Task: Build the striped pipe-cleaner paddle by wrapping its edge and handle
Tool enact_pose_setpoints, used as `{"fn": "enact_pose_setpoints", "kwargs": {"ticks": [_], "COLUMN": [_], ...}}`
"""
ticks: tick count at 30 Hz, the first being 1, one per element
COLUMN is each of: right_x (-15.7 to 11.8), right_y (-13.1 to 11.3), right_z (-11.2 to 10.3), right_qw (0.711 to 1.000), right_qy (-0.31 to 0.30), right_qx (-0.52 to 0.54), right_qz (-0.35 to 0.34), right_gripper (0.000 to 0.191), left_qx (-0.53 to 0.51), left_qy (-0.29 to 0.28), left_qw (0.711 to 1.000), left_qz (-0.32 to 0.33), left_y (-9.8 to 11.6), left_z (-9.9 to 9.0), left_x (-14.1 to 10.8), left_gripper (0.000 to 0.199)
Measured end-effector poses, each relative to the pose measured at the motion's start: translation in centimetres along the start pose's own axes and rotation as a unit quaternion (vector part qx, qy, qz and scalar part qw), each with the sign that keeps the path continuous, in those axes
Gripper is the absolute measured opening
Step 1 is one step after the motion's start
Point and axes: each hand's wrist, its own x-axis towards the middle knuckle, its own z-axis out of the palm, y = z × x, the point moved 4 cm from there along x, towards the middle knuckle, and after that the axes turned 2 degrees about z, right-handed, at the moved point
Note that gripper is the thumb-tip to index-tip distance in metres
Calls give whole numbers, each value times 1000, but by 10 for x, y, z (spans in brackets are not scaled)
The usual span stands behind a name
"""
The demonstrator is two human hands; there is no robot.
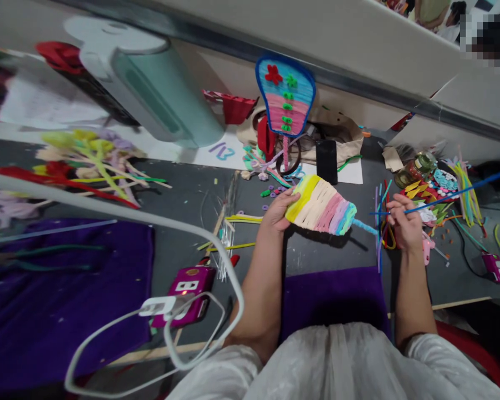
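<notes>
My left hand (280, 210) grips the wide yellow end of a fan-shaped piece (323, 206) wrapped in striped pipe cleaners, from yellow through cream and pink to blue and green. Its thin blue stem (365, 226) points right, toward several loose pipe cleaners lying on the table. In my right hand (405, 222) a long dark blue pipe cleaner (462, 191) is pinched between the fingers, slanting up to the right. A similar finished-looking fan (286, 103), blue-edged with a red flower and green bits, stands upright behind.
A pale green kettle-like container (166, 94) stands at the back left. A magenta power socket (189, 291) with a white cable (229, 266) lies near my left arm. Flower craft pieces and a jar (423, 164) sit at right; purple cloth (333, 297) lies before me.
</notes>
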Motion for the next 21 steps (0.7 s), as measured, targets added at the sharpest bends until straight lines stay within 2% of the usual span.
{"fn": "enact_pose_setpoints", "kwargs": {"ticks": [3,6,8,12,15,18,21], "right_x": [14,27,35,46,52,54,52], "right_y": [-20,-35,-41,-34,-15,6,18], "right_z": [-21,-17,3,67,103,124,131], "right_qw": [997,995,995,991,987,975,969], "right_qy": [50,56,27,-67,-55,-67,-89], "right_qx": [61,81,97,103,114,146,154], "right_qz": [-25,-10,5,46,96,157,173], "right_gripper": [27,28,33,46,45,38,35], "left_qx": [9,19,28,67,82,67,39], "left_qy": [-19,-21,-18,-16,-10,7,17], "left_qw": [999,998,996,992,993,995,997], "left_qz": [-34,-62,-81,-102,-89,-68,-60], "left_y": [-8,-19,-27,-38,-39,-38,-37], "left_z": [10,26,36,45,42,35,29], "left_x": [-1,-5,-8,-11,-9,-5,-1], "left_gripper": [40,40,40,36,32,31,42]}}
